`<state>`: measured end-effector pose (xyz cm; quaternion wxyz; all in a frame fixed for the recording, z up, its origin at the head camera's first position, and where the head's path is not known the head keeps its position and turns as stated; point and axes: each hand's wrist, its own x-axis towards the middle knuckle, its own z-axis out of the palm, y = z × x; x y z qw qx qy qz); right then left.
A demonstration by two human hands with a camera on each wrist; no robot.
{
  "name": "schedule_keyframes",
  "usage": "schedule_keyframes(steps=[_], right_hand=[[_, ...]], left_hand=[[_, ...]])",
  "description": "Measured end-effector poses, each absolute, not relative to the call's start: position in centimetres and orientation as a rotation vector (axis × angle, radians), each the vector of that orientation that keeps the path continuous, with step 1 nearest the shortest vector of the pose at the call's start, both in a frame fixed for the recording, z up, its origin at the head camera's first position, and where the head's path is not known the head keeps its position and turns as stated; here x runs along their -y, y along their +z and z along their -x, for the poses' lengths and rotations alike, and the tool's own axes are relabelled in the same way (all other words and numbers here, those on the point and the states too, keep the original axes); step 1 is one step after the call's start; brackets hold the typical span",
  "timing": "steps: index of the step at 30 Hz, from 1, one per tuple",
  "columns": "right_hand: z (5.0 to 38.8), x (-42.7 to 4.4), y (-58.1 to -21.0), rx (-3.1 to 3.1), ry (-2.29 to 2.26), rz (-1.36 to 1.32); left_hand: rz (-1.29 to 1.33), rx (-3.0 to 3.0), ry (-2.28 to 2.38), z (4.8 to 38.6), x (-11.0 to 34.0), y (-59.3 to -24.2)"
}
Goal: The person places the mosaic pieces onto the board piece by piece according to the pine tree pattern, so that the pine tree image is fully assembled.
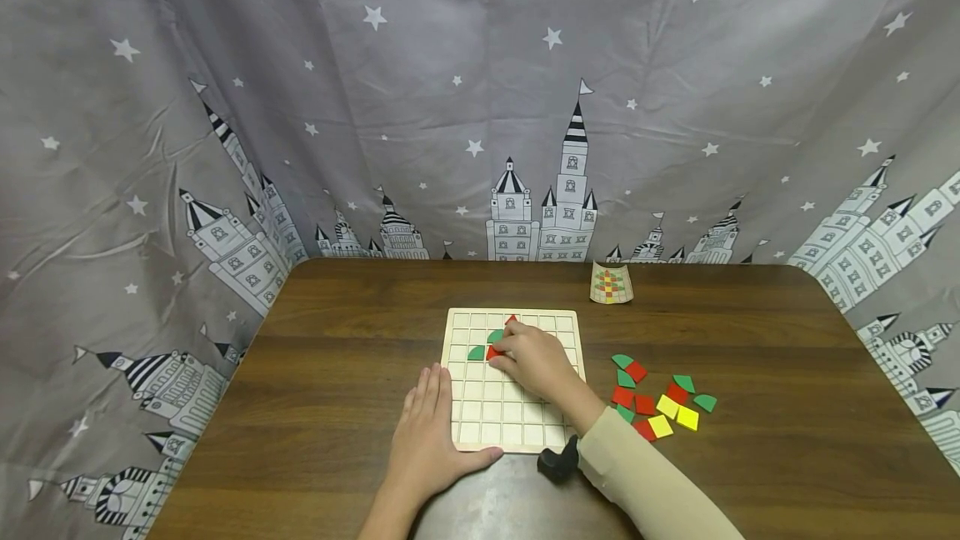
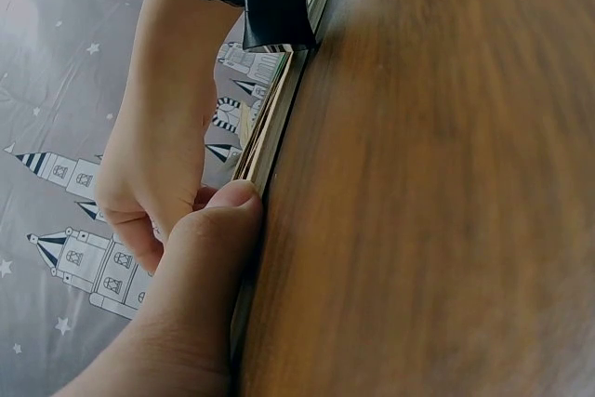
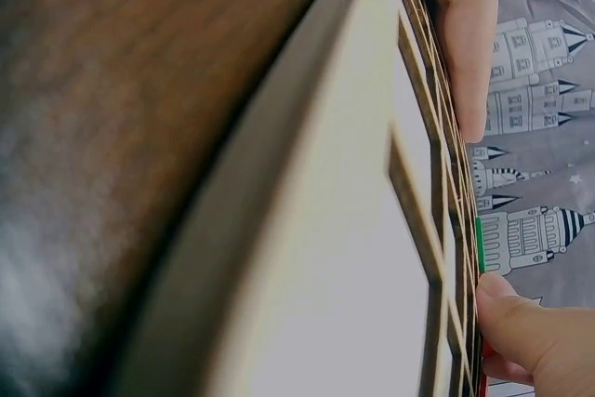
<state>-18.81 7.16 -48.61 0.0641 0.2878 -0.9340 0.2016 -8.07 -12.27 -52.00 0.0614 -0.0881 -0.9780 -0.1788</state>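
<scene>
A pale wooden grid board (image 1: 480,413) lies on the table. My left hand (image 1: 427,444) rests at its lower left corner, fingers straight along the left edge and thumb on the near edge. With thumb and fingertips, my right hand (image 1: 538,363) pinches a red square tile (image 1: 492,352) at a cell in the board's upper part; the fingers partly cover it. Left of that tile sits a green quarter-round tile (image 1: 476,352), and another green tile (image 1: 495,336) is just above. A red piece (image 1: 512,319) near the top is partly hidden by the hand.
Loose red, green and yellow tiles (image 1: 687,417) are scattered right of the board. A small pattern card (image 1: 611,283) stands curled near the table's back edge. The right wrist's black camera mount (image 1: 558,462) hangs by the board's near edge. A grey castle-print curtain (image 1: 435,132) hangs behind.
</scene>
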Motion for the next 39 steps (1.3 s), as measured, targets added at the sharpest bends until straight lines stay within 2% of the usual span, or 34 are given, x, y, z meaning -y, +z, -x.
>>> schedule_keyframes(steps=[39], right_hand=[[18.77,-7.06,-48.68,2.853,0.603,-0.874]], left_hand=[[0.274,2.943,-0.55,7.98,12.26,-52.03]])
